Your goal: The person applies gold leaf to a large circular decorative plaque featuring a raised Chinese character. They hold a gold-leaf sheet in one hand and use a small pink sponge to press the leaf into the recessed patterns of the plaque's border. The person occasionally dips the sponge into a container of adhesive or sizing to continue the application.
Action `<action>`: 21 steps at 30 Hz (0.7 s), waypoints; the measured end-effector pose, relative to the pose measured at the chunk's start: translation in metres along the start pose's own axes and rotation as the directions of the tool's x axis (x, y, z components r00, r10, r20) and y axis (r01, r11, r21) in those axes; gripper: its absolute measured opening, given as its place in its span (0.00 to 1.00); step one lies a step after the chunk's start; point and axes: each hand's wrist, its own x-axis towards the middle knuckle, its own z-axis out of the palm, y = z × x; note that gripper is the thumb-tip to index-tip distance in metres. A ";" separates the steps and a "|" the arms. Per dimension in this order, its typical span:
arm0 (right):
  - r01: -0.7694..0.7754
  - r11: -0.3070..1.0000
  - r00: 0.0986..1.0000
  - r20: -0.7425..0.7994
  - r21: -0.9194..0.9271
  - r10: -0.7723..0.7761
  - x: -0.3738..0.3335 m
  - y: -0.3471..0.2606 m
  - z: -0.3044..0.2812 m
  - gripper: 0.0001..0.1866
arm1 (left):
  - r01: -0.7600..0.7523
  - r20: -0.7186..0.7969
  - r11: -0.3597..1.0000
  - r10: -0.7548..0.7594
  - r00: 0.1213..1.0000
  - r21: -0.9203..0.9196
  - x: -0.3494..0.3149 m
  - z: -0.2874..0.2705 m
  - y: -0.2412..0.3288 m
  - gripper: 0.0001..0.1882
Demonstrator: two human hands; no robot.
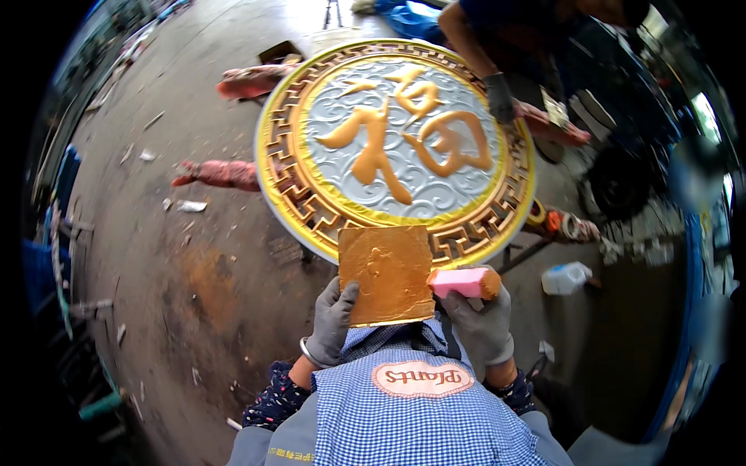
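My left hand (332, 314), in a grey glove, is closed on the left edge of a square board (386, 272) coated with gold paint. In my gloved right hand (483, 322) I grip a pink sponge block (458, 282), its ends stained gold, just beside the board's right edge. Beyond them lies a big round carved panel (365, 186). It has a silver swirled ground, a raised gold character, a yellow band and a gold fretwork border. The board overlaps the panel's near rim in view.
Padded pink-wrapped supports (225, 175) stick out under the panel. Across it, a co-worker's gloved hand (500, 97) touches the far right rim. A white plastic jug (566, 278) stands on the floor at right. Scraps litter the stained floor (194, 256) at left.
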 end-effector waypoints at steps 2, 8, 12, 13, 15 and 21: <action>0.133 0.966 0.988 0.110 -0.223 -0.111 0.027 -0.008 -0.001 0.21 | -0.061 -0.071 0.998 0.060 0.996 -0.010 -0.003 0.011 -0.007 0.21; 0.504 0.804 0.807 0.504 -0.314 -0.308 0.097 -0.015 -0.031 0.18 | -0.145 -0.261 0.989 0.138 0.956 -0.007 -0.010 0.080 -0.032 0.21; 0.610 0.748 0.704 0.612 -0.262 -0.360 0.122 -0.013 -0.061 0.19 | -0.228 -0.339 0.973 0.203 0.919 -0.035 -0.007 0.133 -0.067 0.20; 0.613 0.749 0.689 0.635 -0.253 -0.350 0.125 -0.012 -0.066 0.19 | -0.231 -0.371 0.970 0.190 0.909 -0.070 -0.008 0.149 -0.070 0.19; 0.637 0.738 0.646 0.678 -0.225 -0.351 0.132 -0.006 -0.078 0.19 | -0.211 -0.389 0.975 0.221 0.894 0.070 -0.006 0.160 -0.090 0.20; 0.670 0.727 0.457 0.854 -0.147 -0.248 0.130 -0.001 -0.117 0.21 | -0.270 -0.522 0.962 0.253 0.814 0.045 -0.016 0.216 -0.120 0.18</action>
